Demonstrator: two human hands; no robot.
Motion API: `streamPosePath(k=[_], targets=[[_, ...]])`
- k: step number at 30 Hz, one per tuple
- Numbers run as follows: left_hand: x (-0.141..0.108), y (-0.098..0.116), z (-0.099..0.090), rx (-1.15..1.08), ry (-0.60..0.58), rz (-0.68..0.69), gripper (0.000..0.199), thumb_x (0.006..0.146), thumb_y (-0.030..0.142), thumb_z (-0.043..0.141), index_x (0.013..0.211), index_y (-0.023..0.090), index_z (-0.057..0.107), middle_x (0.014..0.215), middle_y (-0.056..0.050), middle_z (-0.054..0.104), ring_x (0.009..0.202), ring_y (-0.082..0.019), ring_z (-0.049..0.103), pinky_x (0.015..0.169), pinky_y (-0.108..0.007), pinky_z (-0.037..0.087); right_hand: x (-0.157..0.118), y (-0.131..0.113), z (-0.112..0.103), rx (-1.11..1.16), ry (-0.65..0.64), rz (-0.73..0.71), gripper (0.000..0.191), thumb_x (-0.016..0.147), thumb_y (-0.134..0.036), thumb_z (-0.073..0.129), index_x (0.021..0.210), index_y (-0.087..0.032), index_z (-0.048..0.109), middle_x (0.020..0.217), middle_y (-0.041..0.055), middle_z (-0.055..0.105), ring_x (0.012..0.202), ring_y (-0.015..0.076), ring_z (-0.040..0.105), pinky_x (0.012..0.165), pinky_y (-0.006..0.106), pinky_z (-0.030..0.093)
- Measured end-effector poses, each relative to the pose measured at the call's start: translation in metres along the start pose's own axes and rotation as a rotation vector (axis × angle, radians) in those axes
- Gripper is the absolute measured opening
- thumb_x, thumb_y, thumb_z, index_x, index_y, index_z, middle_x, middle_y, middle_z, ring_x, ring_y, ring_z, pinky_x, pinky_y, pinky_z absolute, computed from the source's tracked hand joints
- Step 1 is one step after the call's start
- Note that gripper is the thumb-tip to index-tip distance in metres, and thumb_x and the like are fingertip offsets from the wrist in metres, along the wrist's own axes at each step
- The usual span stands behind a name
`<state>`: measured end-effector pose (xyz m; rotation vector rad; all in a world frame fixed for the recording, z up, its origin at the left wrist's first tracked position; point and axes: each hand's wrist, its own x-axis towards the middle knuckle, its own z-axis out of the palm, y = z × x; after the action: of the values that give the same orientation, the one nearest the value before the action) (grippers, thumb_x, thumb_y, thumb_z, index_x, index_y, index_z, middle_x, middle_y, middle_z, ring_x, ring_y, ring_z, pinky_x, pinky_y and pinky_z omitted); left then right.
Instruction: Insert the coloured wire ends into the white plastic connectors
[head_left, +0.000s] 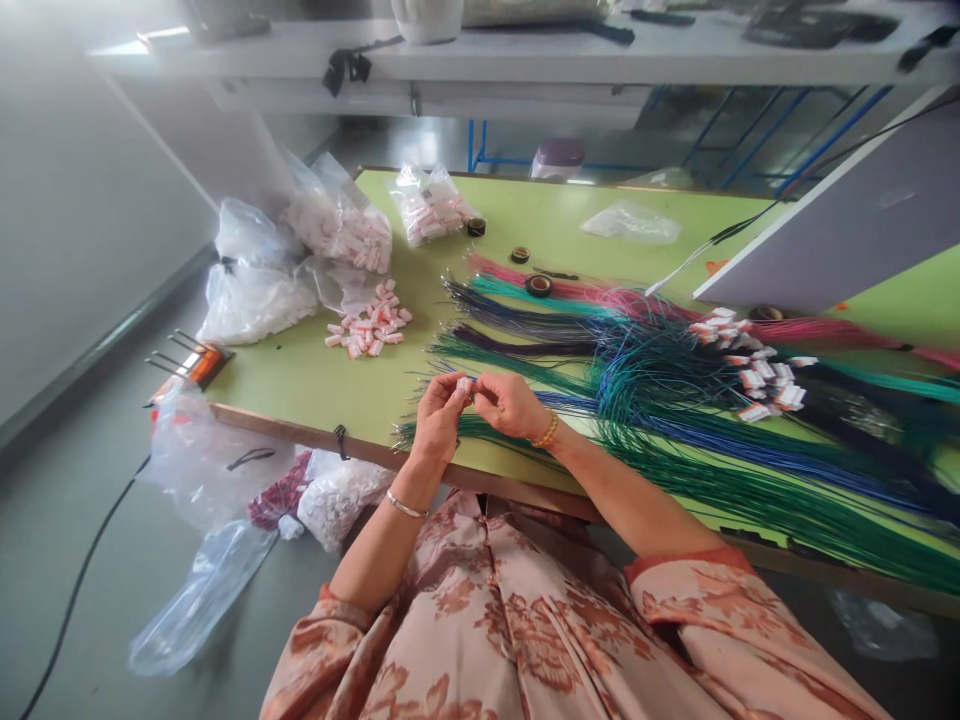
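My left hand (440,412) pinches a small white connector housing (464,385) above the near edge of the green table. Right beside it, my right hand (511,405) is closed at the connector's side, its fingertips pressed together on what looks like a thin wire end, mostly hidden. Long bundles of green wires (720,480), blue wires (697,440) and pink wires (585,292) stretch to the right. On top of them rests a cluster of wired white-and-orange connectors (757,375). Loose connectors (371,322) lie in a pile to the left, beyond my left hand.
Clear bags of connectors (341,225) and a knotted plastic bag (255,300) stand at the table's left. Black tape rolls (538,286) lie behind the wires. An orange pronged holder (191,368) sits at the left corner. A grey panel (840,220) rises at right.
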<state>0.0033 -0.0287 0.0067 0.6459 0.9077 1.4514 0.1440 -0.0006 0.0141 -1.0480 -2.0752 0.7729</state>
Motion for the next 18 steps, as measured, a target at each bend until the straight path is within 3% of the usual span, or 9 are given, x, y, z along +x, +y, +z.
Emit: streamPosePath(k=[5,10,13,15,18], targets=[[0.004,-0.001,0.002,0.011,-0.022,-0.009,0.031,0.067,0.029,0.082,0.089,0.016,0.066,0.083,-0.002,0.067,0.075,-0.010,0.059,0.075,-0.024,0.045,0.003,0.003,0.000,0.012,0.035,0.027,0.019,0.080,-0.027,0.051,0.063,-0.018,0.050,0.055,-0.0035,0.047,0.051,0.0084,0.035,0.052,0.023,0.027],[0.020,-0.003,-0.003,-0.127,0.037,-0.051,0.023,0.069,0.019,0.078,0.089,0.016,0.066,0.081,-0.001,0.063,0.071,-0.008,0.055,0.068,-0.022,0.043,0.034,0.027,-0.030,0.094,-0.030,0.130,0.027,0.086,-0.037,0.051,0.080,-0.015,0.065,0.064,-0.0006,0.060,0.057,0.0102,0.048,0.057,0.022,0.036],[0.027,-0.007,-0.006,-0.159,0.034,-0.090,0.022,0.068,0.015,0.076,0.088,0.016,0.065,0.079,-0.001,0.061,0.069,-0.008,0.054,0.066,-0.022,0.043,0.059,0.052,-0.043,-0.189,0.038,0.255,0.018,0.082,-0.030,0.056,0.085,-0.017,0.068,0.075,0.0019,0.067,0.065,0.0126,0.055,0.064,0.024,0.040],[0.029,-0.010,-0.008,-0.176,0.031,-0.105,0.023,0.067,0.013,0.075,0.087,0.016,0.065,0.079,-0.001,0.061,0.069,-0.007,0.054,0.066,-0.021,0.043,0.072,0.068,-0.045,-0.401,0.008,0.349,0.014,0.078,-0.028,0.062,0.086,-0.019,0.070,0.083,0.0033,0.070,0.070,0.0142,0.057,0.066,0.025,0.039],[0.029,-0.014,-0.010,-0.188,0.048,-0.122,0.025,0.065,0.012,0.076,0.087,0.014,0.065,0.079,-0.001,0.061,0.068,-0.007,0.054,0.064,-0.020,0.042,0.082,0.084,-0.041,-0.547,-0.084,0.398,0.012,0.080,-0.029,0.062,0.085,-0.021,0.070,0.091,0.0038,0.071,0.076,0.0159,0.059,0.066,0.025,0.037]])
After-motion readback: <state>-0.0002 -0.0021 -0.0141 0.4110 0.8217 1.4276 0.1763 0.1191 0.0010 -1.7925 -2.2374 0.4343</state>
